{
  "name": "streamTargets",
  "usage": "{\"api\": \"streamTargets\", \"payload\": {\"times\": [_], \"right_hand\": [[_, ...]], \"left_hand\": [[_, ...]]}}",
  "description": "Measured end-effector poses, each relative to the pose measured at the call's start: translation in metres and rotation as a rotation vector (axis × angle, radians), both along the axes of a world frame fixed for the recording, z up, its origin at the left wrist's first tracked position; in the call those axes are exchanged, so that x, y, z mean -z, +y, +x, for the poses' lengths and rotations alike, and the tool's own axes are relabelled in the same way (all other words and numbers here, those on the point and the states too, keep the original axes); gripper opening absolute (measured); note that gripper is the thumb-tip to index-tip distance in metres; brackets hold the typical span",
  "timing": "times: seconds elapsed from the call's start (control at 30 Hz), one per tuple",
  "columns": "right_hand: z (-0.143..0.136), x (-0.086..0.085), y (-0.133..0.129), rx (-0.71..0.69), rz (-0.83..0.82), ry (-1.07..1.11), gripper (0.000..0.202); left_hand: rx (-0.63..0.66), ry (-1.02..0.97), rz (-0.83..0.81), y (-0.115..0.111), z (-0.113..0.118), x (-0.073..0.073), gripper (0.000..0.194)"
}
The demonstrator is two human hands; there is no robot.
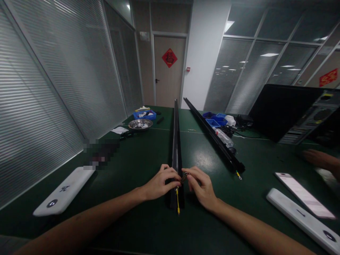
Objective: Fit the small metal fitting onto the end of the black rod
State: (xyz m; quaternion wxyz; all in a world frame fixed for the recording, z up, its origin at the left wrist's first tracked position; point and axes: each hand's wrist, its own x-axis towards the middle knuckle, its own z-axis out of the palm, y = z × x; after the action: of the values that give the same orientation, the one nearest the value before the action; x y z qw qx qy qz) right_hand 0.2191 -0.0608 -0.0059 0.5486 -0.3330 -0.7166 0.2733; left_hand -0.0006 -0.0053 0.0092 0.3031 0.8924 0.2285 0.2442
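Metal piece [183, 177] is pinched by left hand [162, 182] and right hand [202, 187] over the black rail [176, 148], apparently mid-fitting, probably needing steady alignment.

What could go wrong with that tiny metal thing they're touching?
The small metal piece is at the fingertips of the left hand and right hand, so it might slip and drop. The yellow wire sticks out at the near end of the long black rail, so it could snag.
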Motion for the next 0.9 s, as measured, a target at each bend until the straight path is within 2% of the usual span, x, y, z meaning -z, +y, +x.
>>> {"api": "streamTargets", "payload": {"times": [0.5, 0.7, 0.9], "right_hand": [[0.0005, -0.0004, -0.0003, 0.007, 0.003, -0.007, 0.026], [0.0000, 0.0024, 0.0004, -0.008, -0.042, 0.030, 0.024], [0.0010, 0.0005, 0.0002, 0.007, -0.001, -0.003, 0.025]], "left_hand": [[-0.005, -0.032, -0.008, 0.0013, 0.0009, 0.0025, 0.006], [0.004, -0.024, -0.020, 0.0015, 0.0013, 0.0020, 0.010], [-0.001, 0.006, -0.039, 0.0010, 0.0009, -0.0014, 0.010]]}}
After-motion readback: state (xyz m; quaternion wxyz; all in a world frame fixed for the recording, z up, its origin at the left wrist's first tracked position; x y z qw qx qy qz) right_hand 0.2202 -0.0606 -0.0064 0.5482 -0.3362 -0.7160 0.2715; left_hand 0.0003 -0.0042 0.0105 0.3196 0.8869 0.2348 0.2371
